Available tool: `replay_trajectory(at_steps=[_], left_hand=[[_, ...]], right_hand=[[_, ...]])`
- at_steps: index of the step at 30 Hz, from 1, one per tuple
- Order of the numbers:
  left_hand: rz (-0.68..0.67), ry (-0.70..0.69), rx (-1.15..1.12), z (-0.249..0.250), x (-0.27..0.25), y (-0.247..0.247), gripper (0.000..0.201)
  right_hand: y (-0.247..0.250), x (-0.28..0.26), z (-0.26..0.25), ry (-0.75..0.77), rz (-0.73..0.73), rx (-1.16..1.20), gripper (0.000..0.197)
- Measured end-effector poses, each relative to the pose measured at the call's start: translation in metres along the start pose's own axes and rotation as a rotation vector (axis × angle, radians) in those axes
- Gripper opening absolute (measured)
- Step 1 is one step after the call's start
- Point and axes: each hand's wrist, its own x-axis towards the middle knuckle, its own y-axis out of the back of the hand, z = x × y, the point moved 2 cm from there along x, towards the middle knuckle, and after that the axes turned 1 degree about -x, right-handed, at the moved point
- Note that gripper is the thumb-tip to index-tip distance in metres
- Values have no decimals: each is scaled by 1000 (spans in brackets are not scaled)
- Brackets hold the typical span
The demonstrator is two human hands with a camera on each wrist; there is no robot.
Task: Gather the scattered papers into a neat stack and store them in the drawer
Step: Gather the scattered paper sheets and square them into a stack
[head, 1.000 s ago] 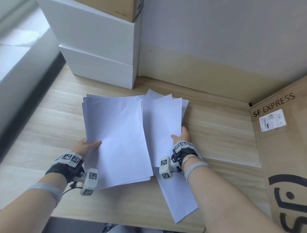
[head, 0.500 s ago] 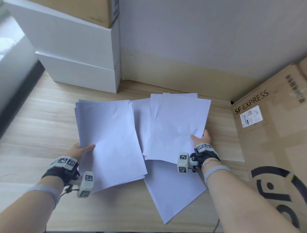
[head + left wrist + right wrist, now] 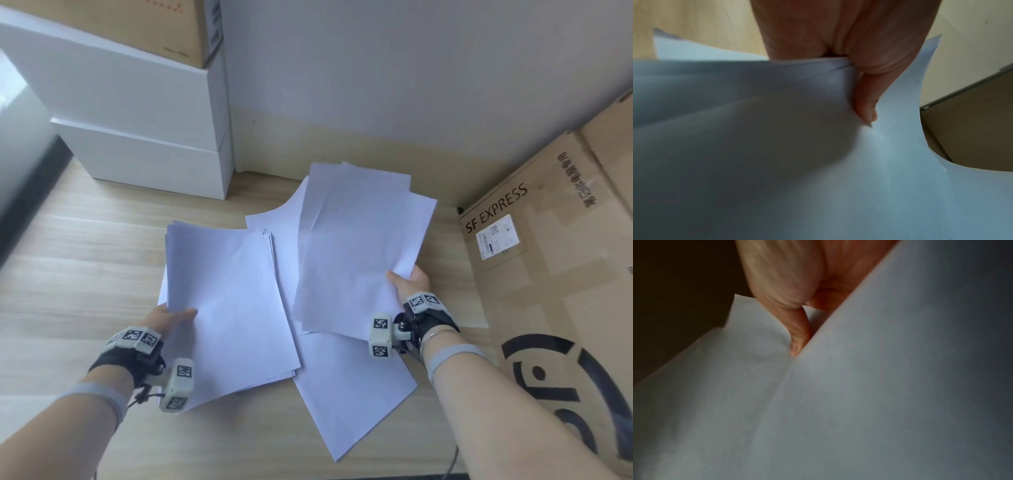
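My left hand (image 3: 173, 313) pinches the near left edge of a stack of white papers (image 3: 229, 301), thumb on top; the left wrist view shows the thumb (image 3: 865, 104) pressed on the sheets (image 3: 777, 146). My right hand (image 3: 409, 279) grips the right edge of a second bunch of papers (image 3: 356, 253), lifted and tilted above the desk; its thumb (image 3: 797, 337) lies between sheets (image 3: 879, 386) in the right wrist view. One loose sheet (image 3: 349, 387) lies flat near the front edge, partly under both bunches. No drawer is in view.
Two white boxes (image 3: 137, 137) with a brown carton on top stand at the back left of the wooden desk (image 3: 85, 257). A large SF EXPRESS cardboard box (image 3: 548, 274) fills the right side. A wall closes the back.
My right hand has carried its bunch of papers to the right and up, turning it more upright. The left hand and its stack have stayed about where they were.
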Motion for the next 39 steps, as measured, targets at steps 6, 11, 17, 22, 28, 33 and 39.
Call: replay_trajectory(at_steps=[6,11,17,22,28,33,39], left_hand=[[-29,17,3,-3,1,-4,37],[-41,12,-20,-4,-1,-5,36],[-36,15,-28,-5,0,-6,38],[-40,26,-29,-3,1,-6,36],[-51,42,-18,-1,-2,-7,38],[-71,57,-25,4,-6,-9,40],[-86,65,13,9,-11,-9,38]], right_hand=[[-15,-9,5,-12,-56,-311,37],[-23,-14,5,-49,-135,-406,38],[-47,-16,15,-197,-242,-506,65],[-56,-16,22,-192,-170,-530,43],[-12,-7,4,-188,35,-388,36],[17,-8,-12,-189,85,-283,44],[0,-22,-18,-166,-33,-314,48]])
